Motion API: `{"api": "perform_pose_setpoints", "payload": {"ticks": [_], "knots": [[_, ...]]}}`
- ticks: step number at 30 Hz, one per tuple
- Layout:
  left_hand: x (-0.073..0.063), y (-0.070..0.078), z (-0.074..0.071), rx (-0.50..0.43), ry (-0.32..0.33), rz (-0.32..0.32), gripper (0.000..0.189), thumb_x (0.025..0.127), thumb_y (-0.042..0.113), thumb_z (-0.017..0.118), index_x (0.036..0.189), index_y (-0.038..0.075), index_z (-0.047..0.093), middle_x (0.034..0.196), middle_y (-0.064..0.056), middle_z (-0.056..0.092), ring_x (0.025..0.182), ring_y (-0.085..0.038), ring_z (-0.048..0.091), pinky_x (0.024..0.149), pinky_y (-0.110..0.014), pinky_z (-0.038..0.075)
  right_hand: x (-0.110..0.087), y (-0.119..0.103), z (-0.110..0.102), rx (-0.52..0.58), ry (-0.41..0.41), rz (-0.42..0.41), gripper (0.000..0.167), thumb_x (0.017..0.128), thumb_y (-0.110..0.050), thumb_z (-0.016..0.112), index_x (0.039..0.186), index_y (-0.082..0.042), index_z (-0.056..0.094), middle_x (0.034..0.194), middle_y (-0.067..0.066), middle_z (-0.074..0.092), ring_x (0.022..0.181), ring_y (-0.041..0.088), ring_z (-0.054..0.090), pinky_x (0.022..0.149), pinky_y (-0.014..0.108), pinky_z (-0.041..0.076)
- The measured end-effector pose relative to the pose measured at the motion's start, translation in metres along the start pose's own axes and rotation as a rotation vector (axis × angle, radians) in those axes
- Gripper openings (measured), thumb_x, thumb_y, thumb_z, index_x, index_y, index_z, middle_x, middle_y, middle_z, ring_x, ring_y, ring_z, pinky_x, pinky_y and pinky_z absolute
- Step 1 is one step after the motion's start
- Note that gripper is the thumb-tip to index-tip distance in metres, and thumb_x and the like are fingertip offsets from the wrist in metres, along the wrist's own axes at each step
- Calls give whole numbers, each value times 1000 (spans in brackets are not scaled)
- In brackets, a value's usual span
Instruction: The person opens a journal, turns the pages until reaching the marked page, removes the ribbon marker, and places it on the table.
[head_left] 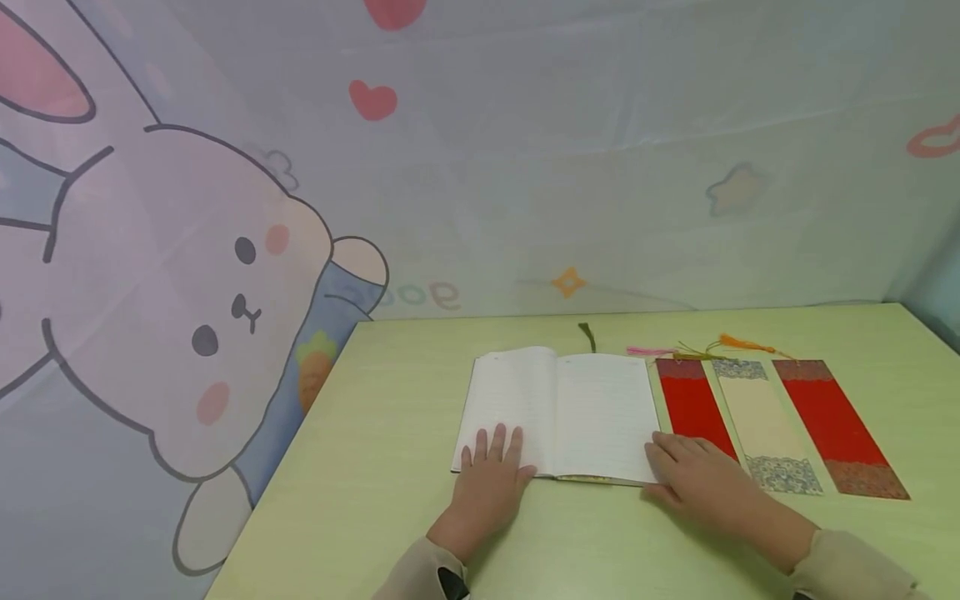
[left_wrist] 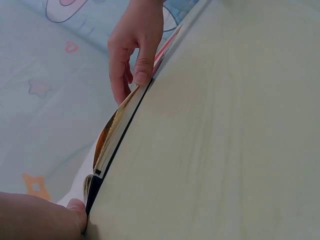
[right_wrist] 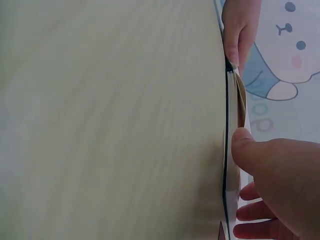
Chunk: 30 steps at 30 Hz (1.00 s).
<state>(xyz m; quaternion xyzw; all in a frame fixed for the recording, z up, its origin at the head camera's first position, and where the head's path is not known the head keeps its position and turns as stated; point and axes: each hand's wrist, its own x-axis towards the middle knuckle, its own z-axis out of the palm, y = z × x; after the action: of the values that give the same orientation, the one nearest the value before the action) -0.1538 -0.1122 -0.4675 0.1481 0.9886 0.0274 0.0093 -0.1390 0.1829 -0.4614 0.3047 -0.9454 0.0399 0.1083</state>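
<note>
An open notebook [head_left: 603,417] with lined white pages lies on the table. My left hand [head_left: 491,492] rests flat on the lower left page, fingers spread, its thumb near the spine. At the lower right corner of the notebook, my right hand [head_left: 697,479] touches the page edge, fingertips over the margin and thumb at the bottom edge. The right wrist view shows this thumb [right_wrist: 245,145] against the page edges, apart from the fingers. Under a bowed right page shows a brown-orange patterned strip [left_wrist: 104,137], mostly hidden. A dark green tassel [head_left: 588,336] sticks out at the top.
Right of the notebook lie a red bookmark [head_left: 693,404], partly behind my right hand, a cream bookmark [head_left: 761,412] and another red bookmark [head_left: 836,417]. Pink, olive and orange tassels [head_left: 742,343] trail at their tops. A cartoon-printed cloth [head_left: 525,167] hangs behind the pale green table [head_left: 360,467].
</note>
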Motion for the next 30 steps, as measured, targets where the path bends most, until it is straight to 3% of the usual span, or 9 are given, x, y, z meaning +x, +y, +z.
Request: {"api": "perform_pose_setpoints", "payload": {"ticks": [6, 12, 15, 20, 24, 30], "knots": [[0, -1, -3, -14, -11, 5, 57, 100, 43, 32, 147, 11, 28, 149, -14, 27, 136, -38, 21, 104, -54, 24, 1, -4, -1, -16, -13, -29, 48, 83, -33, 69, 115, 0, 58, 118, 21, 59, 108, 35, 56, 89, 50, 44], [0, -4, -2, -38, -25, 4, 58, 99, 45, 31, 147, 12, 27, 150, -13, 26, 136, -37, 20, 105, -54, 23, 2, -7, -2, -95, 10, -121, 24, 79, -15, 73, 94, -4, 59, 108, 19, 64, 98, 33, 61, 85, 45, 47], [-1, -5, -2, -51, -23, -2, 59, 99, 45, 32, 147, 12, 28, 150, -13, 26, 136, -37, 21, 104, -54, 23, 2, -8, -4, -152, 13, -170, 28, 72, -8, 78, 92, -3, 59, 103, 17, 64, 94, 32, 62, 84, 44, 47], [-2, -4, -6, -74, -15, -7, 58, 99, 45, 34, 146, 11, 29, 149, -13, 29, 136, -37, 23, 104, -54, 25, 4, -10, -8, -244, 57, -213, 34, 66, -11, 83, 87, -3, 57, 90, 14, 63, 85, 28, 62, 77, 39, 49], [-3, -3, -8, -90, -9, -11, 58, 99, 44, 35, 146, 11, 31, 149, -13, 30, 135, -37, 24, 104, -54, 25, 7, -11, -10, -254, 69, -187, 35, 65, -14, 84, 84, -5, 56, 83, 10, 63, 79, 24, 62, 75, 37, 49], [-2, -2, -8, -109, -1, -13, 59, 99, 45, 31, 146, 10, 29, 150, -14, 26, 136, -38, 19, 105, -55, 22, 11, -17, -14, -147, 101, -44, 27, 71, -18, 81, 80, -9, 57, 75, 4, 63, 67, 18, 60, 71, 33, 51]]}}
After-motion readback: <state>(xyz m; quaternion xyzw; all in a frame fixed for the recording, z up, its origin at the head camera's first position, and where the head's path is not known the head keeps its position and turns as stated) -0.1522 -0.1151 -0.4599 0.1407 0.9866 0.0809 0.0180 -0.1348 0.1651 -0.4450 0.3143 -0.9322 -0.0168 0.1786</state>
